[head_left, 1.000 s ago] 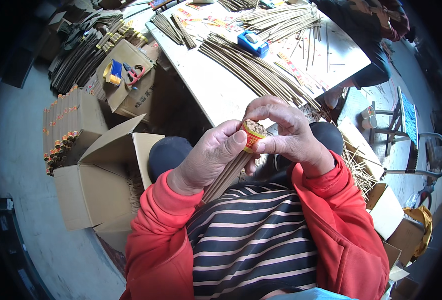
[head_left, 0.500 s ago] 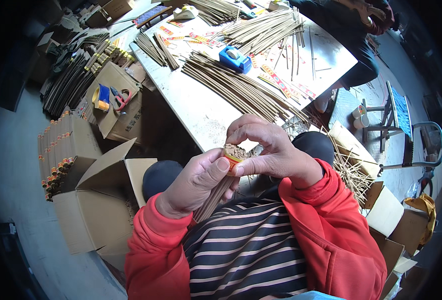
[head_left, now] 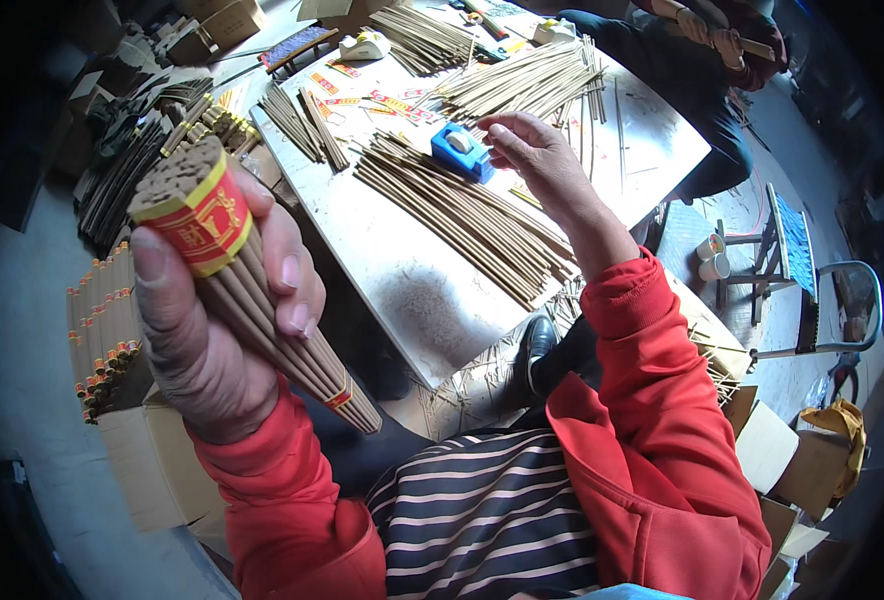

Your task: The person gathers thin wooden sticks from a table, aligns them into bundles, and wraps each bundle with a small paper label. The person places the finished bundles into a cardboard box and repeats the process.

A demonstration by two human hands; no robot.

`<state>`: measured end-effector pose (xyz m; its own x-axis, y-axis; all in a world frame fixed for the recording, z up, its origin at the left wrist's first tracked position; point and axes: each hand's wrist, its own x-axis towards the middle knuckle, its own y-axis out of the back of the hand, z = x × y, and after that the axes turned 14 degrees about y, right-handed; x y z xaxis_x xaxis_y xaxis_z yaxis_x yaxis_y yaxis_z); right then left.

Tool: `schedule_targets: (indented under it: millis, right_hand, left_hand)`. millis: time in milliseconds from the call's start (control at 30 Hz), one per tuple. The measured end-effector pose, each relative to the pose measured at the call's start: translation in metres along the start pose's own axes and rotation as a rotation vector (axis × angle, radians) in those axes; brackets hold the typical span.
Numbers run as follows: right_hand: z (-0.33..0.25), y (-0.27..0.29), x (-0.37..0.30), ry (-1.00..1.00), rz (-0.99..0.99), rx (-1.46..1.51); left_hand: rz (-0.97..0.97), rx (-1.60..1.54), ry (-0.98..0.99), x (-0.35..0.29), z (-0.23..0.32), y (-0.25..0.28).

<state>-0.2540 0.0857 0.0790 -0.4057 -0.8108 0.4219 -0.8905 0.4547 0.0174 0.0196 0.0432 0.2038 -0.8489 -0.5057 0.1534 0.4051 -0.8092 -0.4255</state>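
My left hand (head_left: pixel 197 345) is closed around a bundle of brown incense sticks (head_left: pixel 280 322), raised close to the camera at the left. A red and yellow paper band (head_left: pixel 205 218) wraps its upper end, and a narrower red band (head_left: pixel 342 393) circles it near the lower end. My right hand (head_left: pixel 547 165) reaches over the table, its bent fingers apart beside a blue tape dispenser (head_left: pixel 462 153). I see nothing between those fingers, though any thin tape would be hard to make out. Loose incense sticks (head_left: pixel 462 215) lie on the table just below the dispenser.
The white table (head_left: pixel 417 300) carries more stick piles and red-yellow paper strips (head_left: pixel 402 105). Cardboard boxes (head_left: pixel 147 460) and stacked banded bundles (head_left: pixel 107 320) stand at the left. Across the table, a co-worker's hands (head_left: pixel 710 35) hold sticks. A blue-seated chair (head_left: pixel 797 240) stands at the right.
My left hand has lifted the bundle up and left, toward the camera. My right hand has let go of its banded end and moved up to the tape dispenser.
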Motion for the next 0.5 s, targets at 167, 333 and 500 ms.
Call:
schedule_targets:
  millis: [167,333,500]
  right_hand:
    - [0.084,0.026,0.052,-0.355,-0.118,-0.458]
    - [0.109,0.023,0.081,-0.63,-0.284,-0.622]
    - [0.117,0.028,0.085,-0.71,-0.252,-0.532]
  left_hand:
    - [0.181,0.121,-0.231,0.008,-0.002,0.021]
    - [0.362,0.167,-0.244,0.001,-0.037,0.052]
    - [0.373,0.109,-0.215,0.004,-0.057,0.076]
